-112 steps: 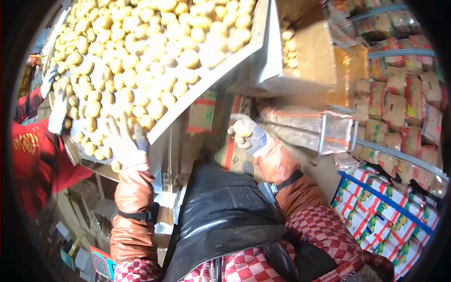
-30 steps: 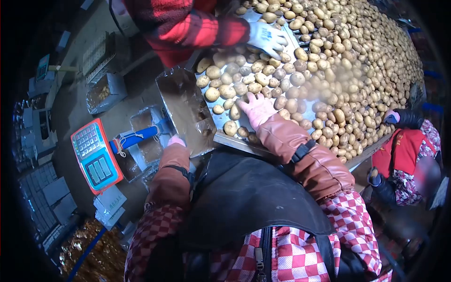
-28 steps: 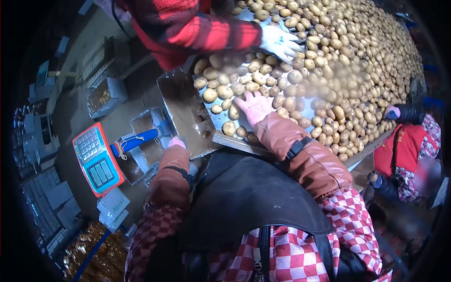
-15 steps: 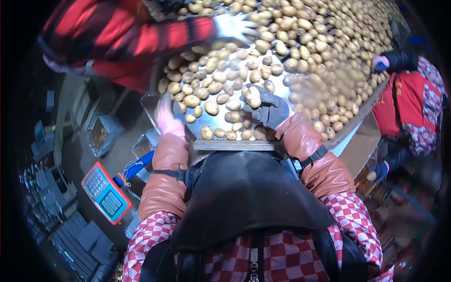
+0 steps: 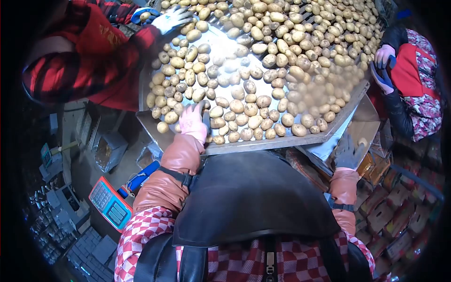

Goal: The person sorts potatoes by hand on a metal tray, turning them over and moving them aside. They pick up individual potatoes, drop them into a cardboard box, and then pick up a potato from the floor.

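My left hand (image 5: 193, 121), in a pink and grey glove, lies among the potatoes near the front edge of the metal sorting table (image 5: 277, 143). Its fingers stretch forward and touch potatoes beside them. Off the table's right side, my right hand (image 5: 347, 152) wears a grey glove, its fingers spread over a cardboard box (image 5: 366, 123). A single potato (image 5: 362, 141) shows just past its fingertips, apart from the hand. Many loose potatoes (image 5: 250, 109) cover the table, thickest at the back right.
A co-worker in a red plaid sleeve (image 5: 61, 77) reaches over the left side with a white glove (image 5: 173, 19). Another person in a red apron (image 5: 408, 70) stands at the right edge. A scale display (image 5: 110, 203) and a lined box (image 5: 110, 150) are at left.
My right hand has moved from the table to the box at right, and the potato it held is out of its fingers. My left hand has shifted right, onto the potatoes.
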`<state>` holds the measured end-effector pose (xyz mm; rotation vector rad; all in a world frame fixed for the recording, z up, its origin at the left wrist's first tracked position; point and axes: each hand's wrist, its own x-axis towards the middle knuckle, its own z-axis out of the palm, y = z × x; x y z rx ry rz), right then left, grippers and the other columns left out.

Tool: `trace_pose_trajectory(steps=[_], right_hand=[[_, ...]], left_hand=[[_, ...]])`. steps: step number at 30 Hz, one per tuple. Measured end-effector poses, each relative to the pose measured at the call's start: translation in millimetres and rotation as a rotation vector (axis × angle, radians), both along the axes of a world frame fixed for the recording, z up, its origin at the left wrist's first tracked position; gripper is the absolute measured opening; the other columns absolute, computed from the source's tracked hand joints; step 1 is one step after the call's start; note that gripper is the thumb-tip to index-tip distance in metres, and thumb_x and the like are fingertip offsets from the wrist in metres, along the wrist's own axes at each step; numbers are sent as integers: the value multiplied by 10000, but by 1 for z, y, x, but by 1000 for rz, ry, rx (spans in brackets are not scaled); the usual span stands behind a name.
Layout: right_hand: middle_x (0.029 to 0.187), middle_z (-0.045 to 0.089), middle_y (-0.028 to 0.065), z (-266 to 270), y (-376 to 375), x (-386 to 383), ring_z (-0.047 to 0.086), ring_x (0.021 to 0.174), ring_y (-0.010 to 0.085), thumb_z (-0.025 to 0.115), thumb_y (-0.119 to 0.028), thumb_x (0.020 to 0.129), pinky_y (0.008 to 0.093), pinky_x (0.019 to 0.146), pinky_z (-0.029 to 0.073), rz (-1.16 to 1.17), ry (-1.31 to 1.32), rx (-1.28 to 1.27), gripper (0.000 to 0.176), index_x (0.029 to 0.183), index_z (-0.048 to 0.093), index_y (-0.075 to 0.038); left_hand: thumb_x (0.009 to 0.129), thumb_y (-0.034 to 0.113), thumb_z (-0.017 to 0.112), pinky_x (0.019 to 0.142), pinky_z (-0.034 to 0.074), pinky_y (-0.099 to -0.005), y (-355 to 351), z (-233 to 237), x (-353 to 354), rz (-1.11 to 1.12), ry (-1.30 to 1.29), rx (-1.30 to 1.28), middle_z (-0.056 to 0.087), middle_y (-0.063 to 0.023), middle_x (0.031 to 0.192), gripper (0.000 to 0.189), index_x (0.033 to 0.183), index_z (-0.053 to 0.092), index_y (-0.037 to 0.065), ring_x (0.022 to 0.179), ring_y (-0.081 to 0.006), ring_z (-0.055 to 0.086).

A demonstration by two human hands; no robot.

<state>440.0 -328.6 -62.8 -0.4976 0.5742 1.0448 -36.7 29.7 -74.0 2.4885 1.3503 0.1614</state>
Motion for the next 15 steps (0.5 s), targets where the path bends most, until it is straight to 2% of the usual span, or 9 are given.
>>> trace_pose_trajectory(steps=[1,3,4,5,6,8,10,13,15], right_hand=[[1194,592,140,-3,0,2,554,837,255,403,-606,994,367,742,515,-261,422,196,663,1451,448,-128],[1193,601,141,-19,48,-36,592,897,241,465,-491,1016,374,789,525,381,-608,-194,562,1439,451,-120],[1179,608,155,15,97,-61,620,921,245,518,-414,1006,363,776,539,571,-526,-382,513,1413,472,-106],[1105,645,153,-21,109,-53,648,949,252,522,-373,1012,356,767,556,895,-604,149,456,1377,520,-99],[1004,668,123,45,162,-100,653,855,232,554,-348,1009,343,720,551,989,-637,-425,387,1291,606,-88],[965,689,106,50,191,-106,654,833,194,619,-314,988,342,712,543,1187,-759,-424,329,1216,662,-80],[989,700,114,30,203,-101,656,833,185,686,-238,949,323,726,537,1032,-1450,-499,303,1191,676,-54],[1112,685,166,24,221,-95,643,1039,272,732,-167,897,354,904,517,943,-1667,-705,395,1255,637,-30],[1427,461,283,4,235,-117,450,1337,419,815,-304,772,490,1103,385,1411,-2194,-671,724,1388,523,-60]], left_hand=[[838,250,695,1063,391,-517,-6,-3,7,18,-97,92,584,-159,1299,443,1261,605,152,1246,-381,511],[796,184,727,991,465,-524,-16,32,43,-96,-193,107,614,-190,1243,388,1171,643,131,1109,-410,595],[796,179,730,1065,409,-530,-15,43,56,-243,-58,-277,568,-179,1324,465,1245,613,154,1228,-404,534],[811,199,725,1101,365,-538,-14,38,57,-449,-18,-149,533,-168,1369,496,1285,587,161,1294,-393,479],[825,220,720,1137,321,-547,-13,29,55,-652,25,-19,498,-157,1414,528,1325,561,169,1359,-382,423],[846,352,709,1161,275,-554,-6,28,28,-414,65,-105,455,-110,1461,546,1342,546,189,1415,-360,345],[840,361,718,1138,299,-545,-7,25,-4,-207,-24,-73,467,-108,1447,531,1320,567,192,1387,-369,372],[818,279,717,1097,343,-527,-33,25,-11,46,19,-22,493,-124,1413,460,1256,619,176,1350,-369,406],[782,159,689,1089,355,-531,-41,6,-2,304,-15,-51,501,-135,1407,416,1197,658,165,1348,-369,410]])
